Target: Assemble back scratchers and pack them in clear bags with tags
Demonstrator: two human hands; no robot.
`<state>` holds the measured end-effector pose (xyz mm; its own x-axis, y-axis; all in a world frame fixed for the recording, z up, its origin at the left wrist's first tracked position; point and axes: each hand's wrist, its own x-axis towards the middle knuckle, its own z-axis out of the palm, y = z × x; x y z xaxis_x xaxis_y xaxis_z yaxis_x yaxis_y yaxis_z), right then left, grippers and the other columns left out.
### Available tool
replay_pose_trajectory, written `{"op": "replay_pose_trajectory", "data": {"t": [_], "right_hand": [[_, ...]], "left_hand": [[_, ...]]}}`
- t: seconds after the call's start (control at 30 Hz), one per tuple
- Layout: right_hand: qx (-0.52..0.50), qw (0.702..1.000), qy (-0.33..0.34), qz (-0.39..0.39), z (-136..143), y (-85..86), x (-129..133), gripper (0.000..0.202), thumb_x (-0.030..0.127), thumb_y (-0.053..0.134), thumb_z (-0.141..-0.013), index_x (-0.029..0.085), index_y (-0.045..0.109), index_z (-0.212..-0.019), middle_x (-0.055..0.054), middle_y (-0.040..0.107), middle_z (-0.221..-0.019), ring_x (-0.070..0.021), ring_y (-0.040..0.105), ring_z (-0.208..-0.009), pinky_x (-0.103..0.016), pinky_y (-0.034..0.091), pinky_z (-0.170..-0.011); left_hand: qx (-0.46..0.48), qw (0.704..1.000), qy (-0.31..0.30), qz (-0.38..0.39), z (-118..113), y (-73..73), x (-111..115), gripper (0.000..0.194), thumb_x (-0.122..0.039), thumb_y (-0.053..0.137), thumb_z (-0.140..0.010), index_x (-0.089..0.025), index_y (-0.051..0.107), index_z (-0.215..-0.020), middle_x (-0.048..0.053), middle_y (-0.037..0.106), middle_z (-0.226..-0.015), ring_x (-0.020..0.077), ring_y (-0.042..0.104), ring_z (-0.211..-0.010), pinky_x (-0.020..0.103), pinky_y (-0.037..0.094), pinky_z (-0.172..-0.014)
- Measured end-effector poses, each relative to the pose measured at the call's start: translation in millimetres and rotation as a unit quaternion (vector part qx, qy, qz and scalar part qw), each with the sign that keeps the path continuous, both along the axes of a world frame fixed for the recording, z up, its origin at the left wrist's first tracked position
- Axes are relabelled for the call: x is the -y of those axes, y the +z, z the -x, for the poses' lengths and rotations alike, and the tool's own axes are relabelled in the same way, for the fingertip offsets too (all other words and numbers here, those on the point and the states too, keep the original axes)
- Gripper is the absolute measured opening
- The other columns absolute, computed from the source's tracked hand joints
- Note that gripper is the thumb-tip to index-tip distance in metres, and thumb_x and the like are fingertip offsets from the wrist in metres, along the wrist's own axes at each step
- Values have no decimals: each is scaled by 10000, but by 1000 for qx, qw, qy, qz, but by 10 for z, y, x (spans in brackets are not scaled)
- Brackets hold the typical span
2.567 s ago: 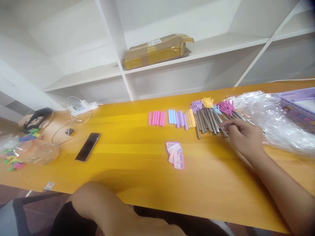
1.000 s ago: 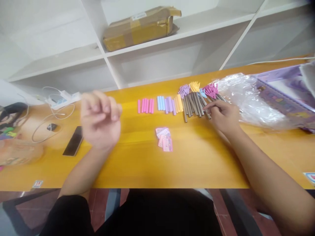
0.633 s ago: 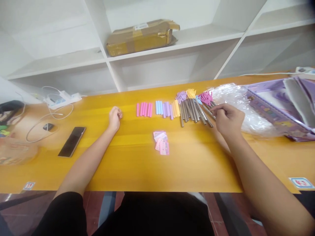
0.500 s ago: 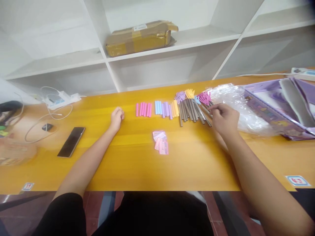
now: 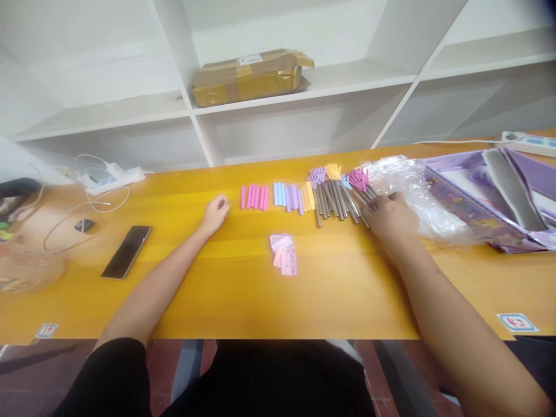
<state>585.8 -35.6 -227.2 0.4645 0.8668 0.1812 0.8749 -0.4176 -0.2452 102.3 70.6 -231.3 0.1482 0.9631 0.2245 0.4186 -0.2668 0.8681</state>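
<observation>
My left hand (image 5: pixel 216 213) rests on the table, fingers curled into a loose fist that shows nothing in it. Right of it lie short pink tubes (image 5: pixel 254 197), then light blue tubes (image 5: pixel 279 194), purple tubes (image 5: pixel 294 198) and yellow tubes (image 5: pixel 308 197). Beside them is a pile of metal rods (image 5: pixel 332 198), with claw-shaped heads like back scratchers: a purple claw (image 5: pixel 317 175), a yellow claw (image 5: pixel 333 171) and a pink claw (image 5: pixel 358 178). My right hand (image 5: pixel 394 217) is closed at the pile's right side, fingers on a metal rod; its fingertips are partly hidden.
Small pink cards (image 5: pixel 284 255) lie in front of the tubes. Clear plastic wrapping (image 5: pixel 428 200) and an open purple box (image 5: pixel 463 200) are on the right. A phone (image 5: pixel 127 252), a cable and a power strip (image 5: pixel 115 178) are on the left. A cardboard box (image 5: pixel 249 78) sits on the shelf.
My right hand has moved slightly, its fingers now lower over the rods on the pile's right. My left hand has shifted a little right, toward the pink tubes. The view has tilted slightly.
</observation>
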Motion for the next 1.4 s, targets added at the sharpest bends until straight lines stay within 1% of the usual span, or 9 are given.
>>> {"op": "replay_pose_trajectory", "data": {"t": [0.27, 0.43, 0.53, 0.67, 0.77, 0.9, 1.03, 1.2, 1.4], "right_hand": [[-31, 999, -23, -25, -11, 16, -45, 269, 399, 708, -885, 185, 787, -1028, -172, 680, -1208, -278, 666, -895, -422, 521, -813], [-32, 999, -15, -36, 5, 49, 0, 269, 401, 726, -861, 175, 763, -1002, -166, 687, -1167, -260, 650, -850, -394, 499, -780], [-30, 998, -17, -51, 25, 68, 38, 250, 399, 707, -864, 178, 744, -975, -159, 687, -1166, -243, 633, -822, -385, 483, -762], [-51, 995, -23, -77, 31, 104, 52, 221, 356, 711, -845, 179, 708, -977, -151, 697, -1125, -234, 616, -829, -373, 469, -774], [-71, 993, -35, -88, 3, 129, 38, 215, 312, 712, -835, 183, 679, -1004, -134, 704, -1029, -243, 605, -837, -374, 458, -781], [-87, 989, -23, -117, -44, 146, 33, 235, 328, 708, -846, 191, 657, -1030, -133, 706, -1041, -248, 594, -870, -371, 451, -784], [-102, 983, -6, -151, -52, 157, 51, 225, 376, 693, -886, 202, 627, -1013, -125, 703, -1025, -254, 597, -901, -377, 454, -801], [-117, 979, 7, -167, -44, 168, 60, 220, 405, 696, -898, 223, 579, -938, -121, 693, -949, -257, 605, -859, -401, 464, -801], [-124, 977, -1, -174, -4, 209, 78, 211, 392, 696, -868, 216, 593, -920, -119, 699, -923, -240, 576, -817, -389, 463, -774]], "left_hand": [[-107, 990, 22, -84, -27, 58, 69, 119, -165, 539, -815, -244, 459, -852, -10, 540, -818, 177, 532, -773, 316, 457, -783], [-199, 966, -74, -148, -305, 244, -11, 199, -203, 680, -778, -231, 591, -953, 71, 643, -1046, 271, 585, -1053, 427, 484, -1026], [-253, 938, -169, -169, -596, 405, -202, 419, -307, 778, -786, -219, 657, -1177, 117, 669, -1265, 327, 568, -1261, 486, 430, -1180], [-352, 899, -224, -133, -959, 532, -481, 922, -557, 844, -780, -157, 506, -1539, 214, 517, -1596, 432, 406, -1514, 577, 339, -1274], [-393, 888, -229, -75, -1112, 532, -619, 1195, -619, 883, -715, -134, 364, -1675, 226, 619, -1479, 471, 326, -1577, 579, 349, -1255], [-376, 893, -240, -48, -1153, 475, -721, 1211, -583, 913, -686, -165, 371, -1686, 165, 758, -1134, 473, 395, -1528, 560, 446, -1151], [-348, 907, -230, -66, -1143, 408, -783, 1140, -557, 965, -615, -213, 496, -1595, 189, 725, -1259, 466, 474, -1456, 553, 450, -1149], [-336, 909, -233, -75, -1177, 342, -820, 1110, -546, 969, -615, -196, 518, -1567, 190, 715, -1266, 466, 471, -1456, 562, 402, -1185], [-339, 907, -223, -111, -1212, 468, -735, 1205, -537, 989, -561, -130, 498, -1584, 263, 594, -1505, 527, 377, -1508, 668, 252, -1262]]}}
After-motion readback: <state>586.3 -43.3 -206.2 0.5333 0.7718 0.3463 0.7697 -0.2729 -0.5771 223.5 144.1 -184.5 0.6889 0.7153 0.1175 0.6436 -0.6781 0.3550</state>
